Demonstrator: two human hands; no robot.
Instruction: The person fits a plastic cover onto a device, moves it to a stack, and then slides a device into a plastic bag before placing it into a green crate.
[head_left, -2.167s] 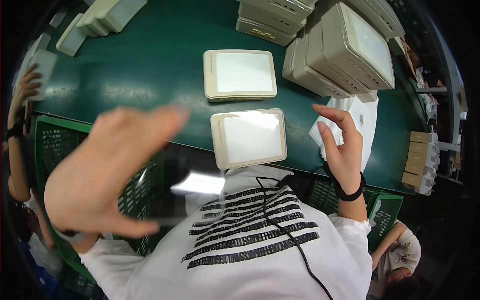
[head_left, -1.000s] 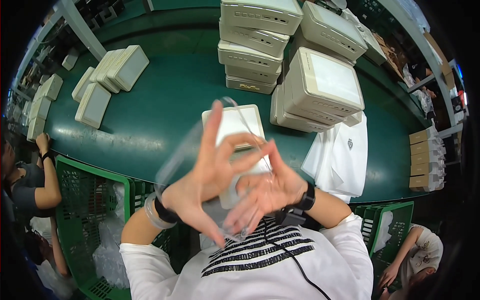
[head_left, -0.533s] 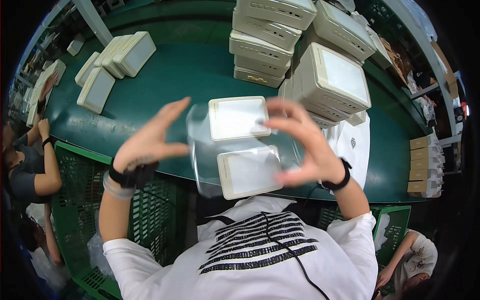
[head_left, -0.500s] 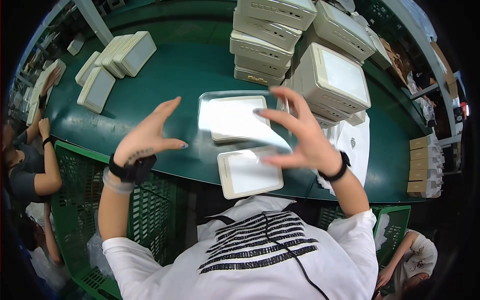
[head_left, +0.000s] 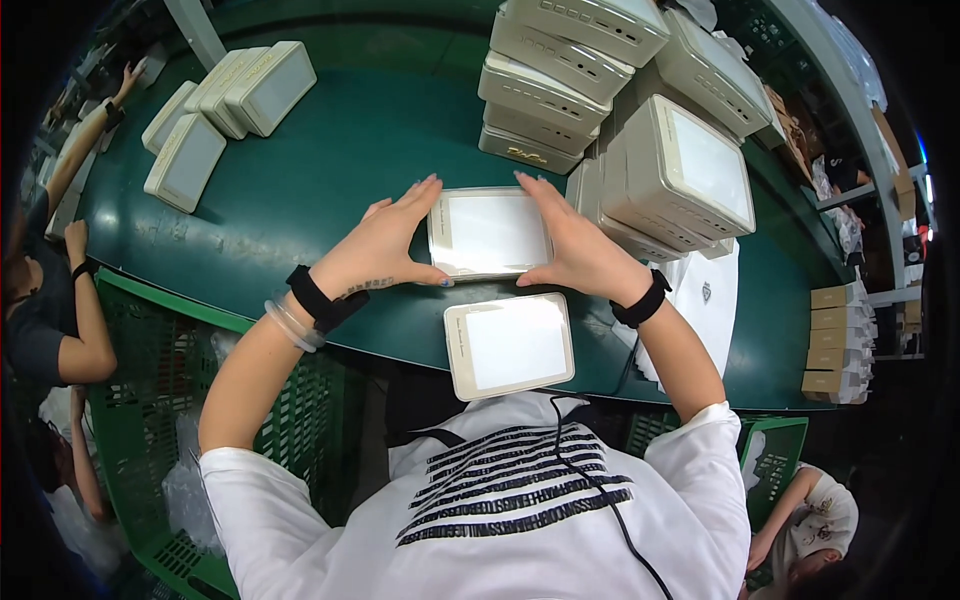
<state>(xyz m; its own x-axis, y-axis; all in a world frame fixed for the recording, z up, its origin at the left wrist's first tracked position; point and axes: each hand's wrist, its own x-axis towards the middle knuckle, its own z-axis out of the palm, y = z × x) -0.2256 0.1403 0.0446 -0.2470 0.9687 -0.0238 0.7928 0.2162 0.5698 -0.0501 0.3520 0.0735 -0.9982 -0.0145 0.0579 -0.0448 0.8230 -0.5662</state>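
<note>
GRIP: left hand (head_left: 380,248) and right hand (head_left: 585,252) clasp opposite sides of far cream device (head_left: 490,235) | PLACE: on table (head_left: 340,150), just beyond near cream device (head_left: 512,345) | STEP: apparently two-handed alignment | NEXT: calls for even side pressure

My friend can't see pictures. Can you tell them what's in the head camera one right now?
A person's left hand and right hand cup both ends of a cream box with a white panel, on a green table. A similar box lies nearer the person; stacks stand farther back, right.
</note>
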